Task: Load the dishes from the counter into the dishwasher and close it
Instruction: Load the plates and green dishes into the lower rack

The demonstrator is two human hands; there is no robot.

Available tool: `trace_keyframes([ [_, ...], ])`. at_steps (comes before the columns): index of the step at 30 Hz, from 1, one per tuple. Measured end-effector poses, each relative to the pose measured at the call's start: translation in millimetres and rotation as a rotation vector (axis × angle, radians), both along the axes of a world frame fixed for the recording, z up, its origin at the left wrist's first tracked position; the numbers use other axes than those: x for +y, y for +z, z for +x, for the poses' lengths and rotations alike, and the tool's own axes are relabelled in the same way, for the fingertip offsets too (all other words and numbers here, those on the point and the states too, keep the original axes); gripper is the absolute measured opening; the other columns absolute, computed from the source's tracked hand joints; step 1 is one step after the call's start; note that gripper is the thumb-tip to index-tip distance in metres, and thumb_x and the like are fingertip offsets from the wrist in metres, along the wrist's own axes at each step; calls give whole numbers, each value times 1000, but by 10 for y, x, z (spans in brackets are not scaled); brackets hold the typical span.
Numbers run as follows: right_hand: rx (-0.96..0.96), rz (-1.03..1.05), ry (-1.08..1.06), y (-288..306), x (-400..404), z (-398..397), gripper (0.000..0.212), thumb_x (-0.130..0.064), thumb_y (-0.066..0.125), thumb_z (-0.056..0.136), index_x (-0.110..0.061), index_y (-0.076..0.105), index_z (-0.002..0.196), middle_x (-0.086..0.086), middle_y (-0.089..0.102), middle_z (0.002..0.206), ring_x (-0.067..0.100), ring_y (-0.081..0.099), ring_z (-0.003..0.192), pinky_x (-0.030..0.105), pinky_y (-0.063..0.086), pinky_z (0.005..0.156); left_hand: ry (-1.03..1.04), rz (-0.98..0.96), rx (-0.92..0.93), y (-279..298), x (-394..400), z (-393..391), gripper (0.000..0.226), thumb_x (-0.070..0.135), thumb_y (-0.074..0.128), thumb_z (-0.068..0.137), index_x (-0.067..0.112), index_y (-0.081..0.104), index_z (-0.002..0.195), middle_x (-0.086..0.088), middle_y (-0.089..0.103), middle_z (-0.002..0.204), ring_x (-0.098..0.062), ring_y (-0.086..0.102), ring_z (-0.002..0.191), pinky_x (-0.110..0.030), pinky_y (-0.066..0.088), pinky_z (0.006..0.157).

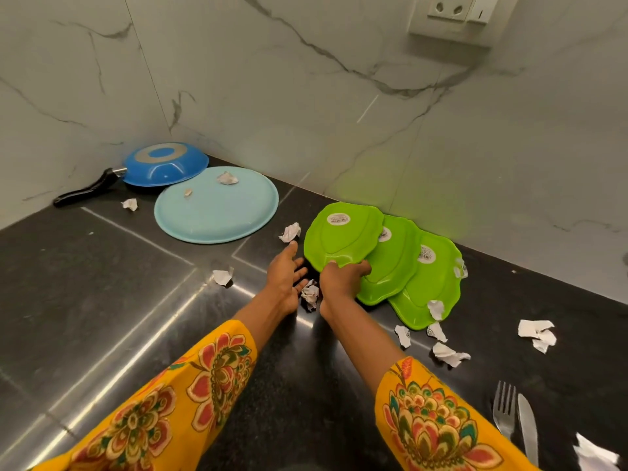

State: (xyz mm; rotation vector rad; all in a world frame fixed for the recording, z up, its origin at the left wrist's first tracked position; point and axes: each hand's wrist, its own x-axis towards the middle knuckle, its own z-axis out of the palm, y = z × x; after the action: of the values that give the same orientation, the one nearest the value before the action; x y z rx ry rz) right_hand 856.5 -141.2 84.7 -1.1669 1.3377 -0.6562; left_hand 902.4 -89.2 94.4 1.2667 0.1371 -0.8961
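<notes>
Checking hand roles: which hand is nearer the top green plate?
Right. The right hand grips the top green plate at its near edge; the left hand hangs open just left of it, not touching.

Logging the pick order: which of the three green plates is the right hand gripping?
The leftmost green plate, topmost of the overlapping row. The right hand grips its near edge; the other two lie partly under it, farther right.
</notes>
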Motion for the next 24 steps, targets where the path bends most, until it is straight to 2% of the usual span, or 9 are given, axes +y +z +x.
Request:
trace_keyframes([
  [4, -88, -40, -28, 22, -1, -111, 34, -3, 43, 87, -3, 45, 122, 20, 58, 121, 27, 55, 95, 47, 48, 91, -1, 6, -38, 20, 91, -86, 45, 32, 42, 99, 12, 41, 139, -7, 48, 137, -24, 45, 127, -29, 37, 92],
  [5, -109, -72, -36, 27, 7, -171, 34, -1, 42, 86, -3, 49, 120, 17, 60, 115, 27, 55, 92, 45, 49, 88, 9, 1, -54, 32, 127, -121, 38, 30, 44, 98, 12, 47, 132, -6, 53, 126, -21, 51, 117, -26, 40, 85],
  [7, -131, -158, -35, 36, 16, -304, 32, 2, 41, 86, -3, 55, 114, 11, 58, 100, 23, 50, 86, 35, 44, 78, 34, -11, -70, 37, 196, -171, 15, 28, 46, 98, 17, 55, 100, 1, 53, 93, -11, 51, 80, -18, 37, 63],
  [9, -164, -220, -37, 64, 36, -432, 26, 1, 41, 86, -8, 60, 102, 7, 57, 91, 21, 47, 81, 35, 40, 73, 64, -11, -84, 33, 271, -220, 16, 26, 47, 97, 21, 50, 82, 5, 47, 77, -6, 42, 64, -16, 35, 50],
  [11, -203, -240, -54, 114, 100, -567, 23, 1, 42, 87, -14, 58, 81, 4, 57, 82, 21, 46, 77, 35, 40, 71, 90, -35, -87, 43, 382, -309, 20, 25, 47, 97, 21, 49, 78, 5, 46, 73, -6, 41, 61, -12, 34, 44],
  [16, -298, -222, -106, 215, 351, -1026, 31, 5, 37, 87, -14, 62, 81, 4, 61, 84, 20, 51, 80, 36, 44, 76, 98, -43, -94, 77, 701, -666, 21, 17, 46, 97, 20, 49, 76, 3, 46, 72, -7, 39, 59, -10, 31, 36],
  [18, -282, -226, -142, 267, 497, -1263, 33, 5, 37, 90, -14, 61, 77, 4, 60, 85, 19, 50, 81, 32, 41, 75, 102, -72, -85, 95, 841, -851, 21, 11, 44, 96, 20, 50, 78, 2, 48, 76, -8, 42, 63, -10, 35, 40],
  [21, -285, -243, -165, 341, 727, -1644, 30, 3, 35, 94, 2, 64, 102, 6, 58, 93, 19, 50, 86, 25, 42, 74, 100, -156, -15, 117, 1064, -1148, 21, 10, 41, 98, 19, 51, 81, 1, 56, 81, -9, 51, 71, -20, 40, 63],
  [24, -211, -237, -170, 334, 953, -2023, 30, -2, 36, 96, 1, 63, 107, 7, 56, 94, 19, 49, 87, 27, 37, 76, 147, -217, 85, 129, 1312, -1420, 20, 9, 41, 99, 16, 51, 84, -4, 57, 82, -14, 54, 73, -27, 47, 66],
])
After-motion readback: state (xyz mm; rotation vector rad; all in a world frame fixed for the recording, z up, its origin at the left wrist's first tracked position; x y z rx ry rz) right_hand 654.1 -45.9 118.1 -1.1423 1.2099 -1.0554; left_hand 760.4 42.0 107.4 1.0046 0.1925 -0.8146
